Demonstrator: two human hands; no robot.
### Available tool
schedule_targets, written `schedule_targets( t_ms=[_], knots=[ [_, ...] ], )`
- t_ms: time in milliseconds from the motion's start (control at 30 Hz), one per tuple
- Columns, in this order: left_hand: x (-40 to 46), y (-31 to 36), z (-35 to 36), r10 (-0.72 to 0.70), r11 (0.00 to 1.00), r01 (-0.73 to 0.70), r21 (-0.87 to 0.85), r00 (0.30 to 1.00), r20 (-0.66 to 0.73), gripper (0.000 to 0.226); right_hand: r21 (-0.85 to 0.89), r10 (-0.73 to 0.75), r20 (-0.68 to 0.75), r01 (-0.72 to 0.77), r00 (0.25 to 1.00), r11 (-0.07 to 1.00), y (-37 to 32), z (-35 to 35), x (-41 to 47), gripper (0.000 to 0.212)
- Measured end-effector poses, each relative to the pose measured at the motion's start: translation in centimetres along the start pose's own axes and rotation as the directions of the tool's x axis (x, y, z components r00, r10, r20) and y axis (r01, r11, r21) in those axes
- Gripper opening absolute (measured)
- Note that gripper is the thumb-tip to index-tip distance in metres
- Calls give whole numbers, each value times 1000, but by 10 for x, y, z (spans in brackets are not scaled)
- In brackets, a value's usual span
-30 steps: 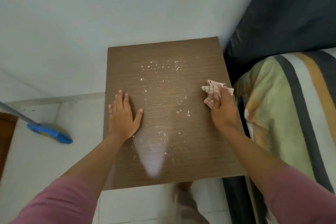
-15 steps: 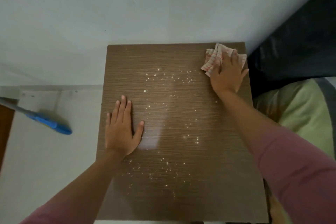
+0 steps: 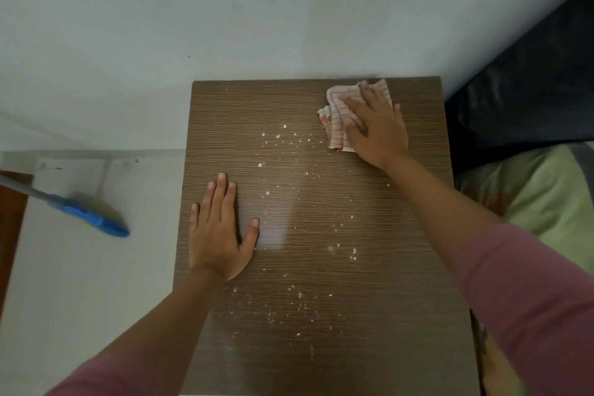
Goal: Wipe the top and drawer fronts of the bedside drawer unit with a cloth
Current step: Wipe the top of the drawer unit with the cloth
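Right hand [image 3: 376, 128] presses flat on the cloth [image 3: 340, 112] at the drawer unit top's [image 3: 321, 267] far-right corner; crumbs [image 3: 289, 138] lie nearer, leftward, beside the flat, empty left hand [image 3: 218, 235].

Nothing readable here tbh, no text, labels, brand names or numbers on anything in the head view at all.
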State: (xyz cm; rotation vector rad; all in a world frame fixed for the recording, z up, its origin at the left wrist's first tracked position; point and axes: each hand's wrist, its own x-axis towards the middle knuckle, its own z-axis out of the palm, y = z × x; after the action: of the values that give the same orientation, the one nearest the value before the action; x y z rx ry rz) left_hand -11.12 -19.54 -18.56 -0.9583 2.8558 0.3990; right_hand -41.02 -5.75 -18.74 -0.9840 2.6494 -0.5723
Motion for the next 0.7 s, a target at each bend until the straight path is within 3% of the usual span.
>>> schedule_targets(
  t_ms=[267,567,700],
  knots=[
    [-1,-1,1,11,1000,-11,-11,1000,-18,76,31,-99,54,97,994,995,3,0,-42,44],
    [0,-2,3,34,999,-35,-35,998,-47,77,51,-52,17,51,999,997,-8,12,-112,48],
    [-8,-5,0,71,989,-74,-126,997,-32,77,60,-24,11,23,1000,998,-15,19,-143,47]
  ],
)
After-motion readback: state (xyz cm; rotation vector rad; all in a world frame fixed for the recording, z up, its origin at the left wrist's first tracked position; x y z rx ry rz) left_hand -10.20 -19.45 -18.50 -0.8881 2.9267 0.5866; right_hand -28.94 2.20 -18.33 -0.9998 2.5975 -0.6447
